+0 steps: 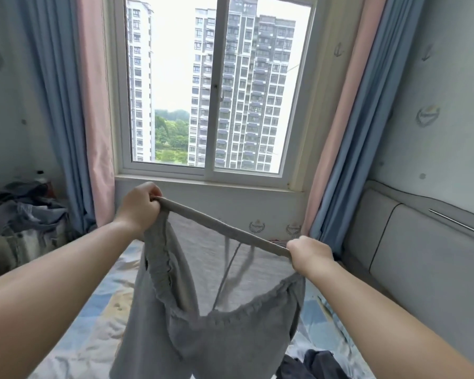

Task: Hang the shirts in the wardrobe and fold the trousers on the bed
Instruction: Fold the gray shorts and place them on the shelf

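Grey trousers (pixel 219 335) with an elastic waistband hang in the air above the bed (pixel 93 318). My left hand (pixel 140 207) grips one end of the waistband, higher and to the left. My right hand (pixel 309 255) grips the other end, lower and to the right. The waistband is stretched taut between both fists, and the opening faces me. A drawstring dangles inside. The trouser legs drop out of view below the frame.
A dark garment (pixel 312 365) lies on the bed at the lower right. A heap of clothes (pixel 25 214) sits at the left by the blue curtain. A padded headboard (pixel 411 253) lines the right wall. The window (pixel 216 86) is straight ahead.
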